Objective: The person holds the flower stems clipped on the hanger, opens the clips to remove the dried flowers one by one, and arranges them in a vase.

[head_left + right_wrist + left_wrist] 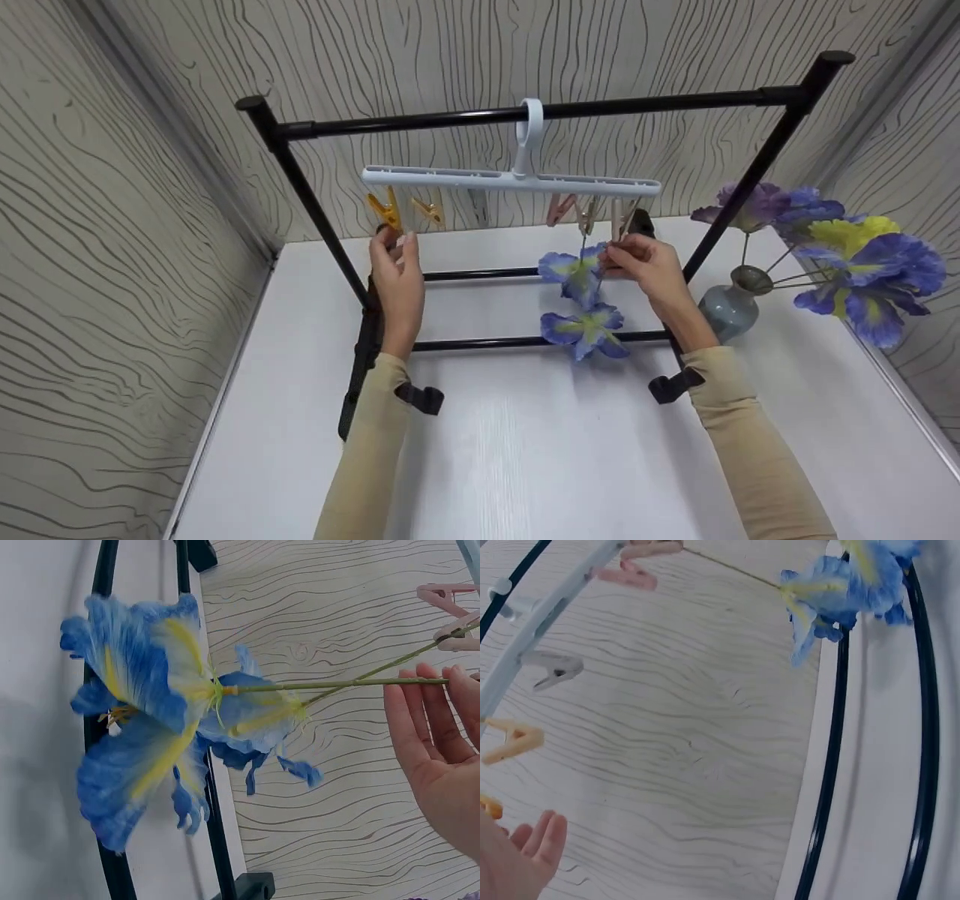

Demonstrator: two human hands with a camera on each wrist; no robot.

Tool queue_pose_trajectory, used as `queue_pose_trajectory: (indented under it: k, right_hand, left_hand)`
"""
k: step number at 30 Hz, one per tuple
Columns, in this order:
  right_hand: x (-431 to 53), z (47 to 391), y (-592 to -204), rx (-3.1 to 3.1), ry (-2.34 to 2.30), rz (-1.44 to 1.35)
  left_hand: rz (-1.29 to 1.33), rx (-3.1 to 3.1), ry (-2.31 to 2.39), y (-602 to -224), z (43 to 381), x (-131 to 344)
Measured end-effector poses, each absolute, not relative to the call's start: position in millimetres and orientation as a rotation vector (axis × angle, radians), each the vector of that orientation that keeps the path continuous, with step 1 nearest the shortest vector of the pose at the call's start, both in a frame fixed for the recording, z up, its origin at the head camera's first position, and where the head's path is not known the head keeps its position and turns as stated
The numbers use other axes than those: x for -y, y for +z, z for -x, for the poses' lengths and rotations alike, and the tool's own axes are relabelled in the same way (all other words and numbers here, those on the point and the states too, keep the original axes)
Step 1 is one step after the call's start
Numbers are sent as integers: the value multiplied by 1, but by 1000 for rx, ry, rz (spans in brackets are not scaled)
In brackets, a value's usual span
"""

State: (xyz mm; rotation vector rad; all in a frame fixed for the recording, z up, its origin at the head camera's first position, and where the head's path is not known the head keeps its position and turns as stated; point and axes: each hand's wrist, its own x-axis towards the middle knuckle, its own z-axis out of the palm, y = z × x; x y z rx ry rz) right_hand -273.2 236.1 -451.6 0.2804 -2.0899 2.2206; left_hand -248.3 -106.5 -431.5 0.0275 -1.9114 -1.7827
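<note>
My right hand [649, 266] pinches the green stem [337, 684] of a blue-and-yellow artificial iris [585, 330], blossom downward. Just above those fingers hangs a pale pink clothespin [619, 217]. A second iris [574, 271] dangles upside down, its stem caught in a neighbouring clothespin [586, 216]. At the other end of the light blue hanger [457, 178], my left hand [399, 289] pinches the lower end of an orange clothespin [385, 211]. Its other fingers [551, 840] are spread; its thumb contact is hidden in the left wrist view.
The hanger hooks over the top bar of a black rack [420, 120]. More clothespins hang between, including a yellow one [429, 211] and a grey one [553, 669]. To the right, a grey-blue vase [727, 311] holds purple, blue and yellow flowers [885, 259] beside the rack's post.
</note>
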Motion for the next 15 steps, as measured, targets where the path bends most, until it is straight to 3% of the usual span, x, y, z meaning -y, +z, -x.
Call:
queue_pose_trajectory:
  k: [5, 11, 15]
  right_hand:
    - [-233, 269, -456, 2032, 2291, -294]
    - [-224, 262, -461, 2025, 2365, -327]
    - [-217, 258, -462, 2018, 2402, -314]
  left_hand:
    - [-2, 2011, -1747, -460, 235, 63]
    - [536, 2365, -1558, -480, 221, 19]
    - [714, 2528, -1514, -484, 214, 2]
